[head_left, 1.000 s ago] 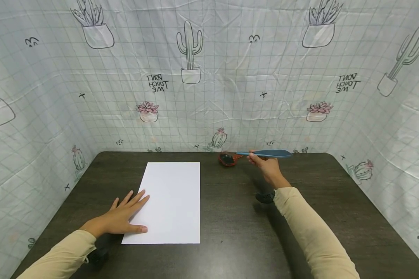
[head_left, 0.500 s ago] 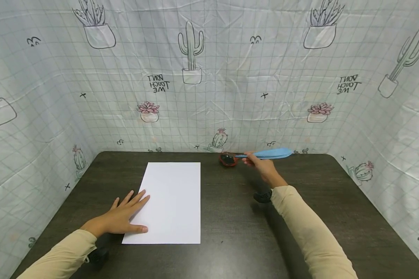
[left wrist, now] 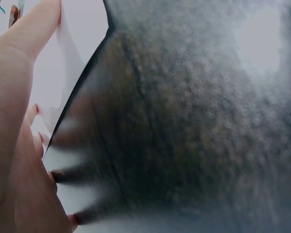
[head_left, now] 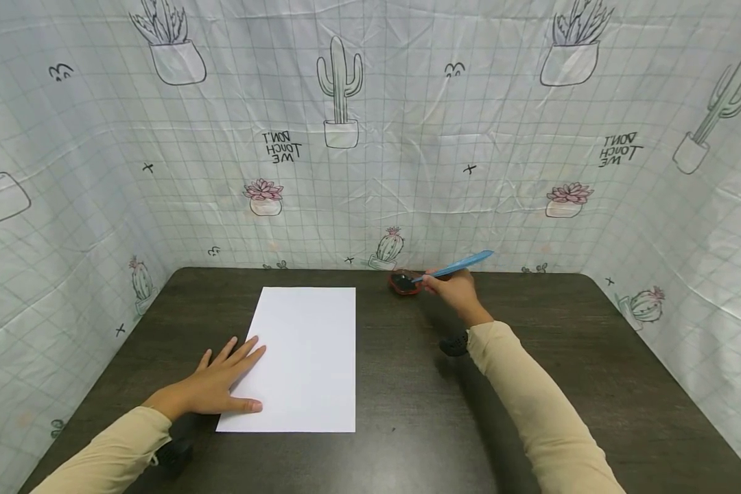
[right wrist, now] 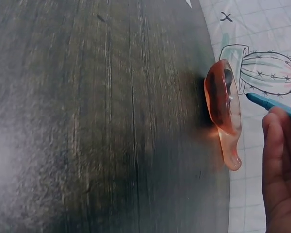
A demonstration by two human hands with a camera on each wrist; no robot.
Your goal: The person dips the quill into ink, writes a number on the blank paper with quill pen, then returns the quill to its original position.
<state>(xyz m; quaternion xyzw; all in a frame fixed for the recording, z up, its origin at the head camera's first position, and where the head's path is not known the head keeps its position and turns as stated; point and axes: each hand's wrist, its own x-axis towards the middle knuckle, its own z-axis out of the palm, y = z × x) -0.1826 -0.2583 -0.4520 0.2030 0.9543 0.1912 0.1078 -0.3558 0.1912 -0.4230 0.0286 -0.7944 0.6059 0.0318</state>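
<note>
In the head view, my left hand lies with fingers spread over the left edge of a white sheet of paper. Thumb and fingertips rest on the sheet. Farther back on the right, my right hand pinches a blue quill pen near its lower end, the feather part slanting up to the right. Its dark tip points at a small translucent orange-red dish with a short handle, which holds something black. In the right wrist view the tip stands just beside and above the dish's rim.
The dark wooden table extends between the paper and my right arm. A white grid-patterned cloth with cactus drawings hangs right behind the table's back edge and along both sides. The dish sits close to that back edge.
My right hand has moved a little left, toward the dish. The quill pen has tilted from almost level to slanting, tip down and feather up. My left hand and the paper stay put.
</note>
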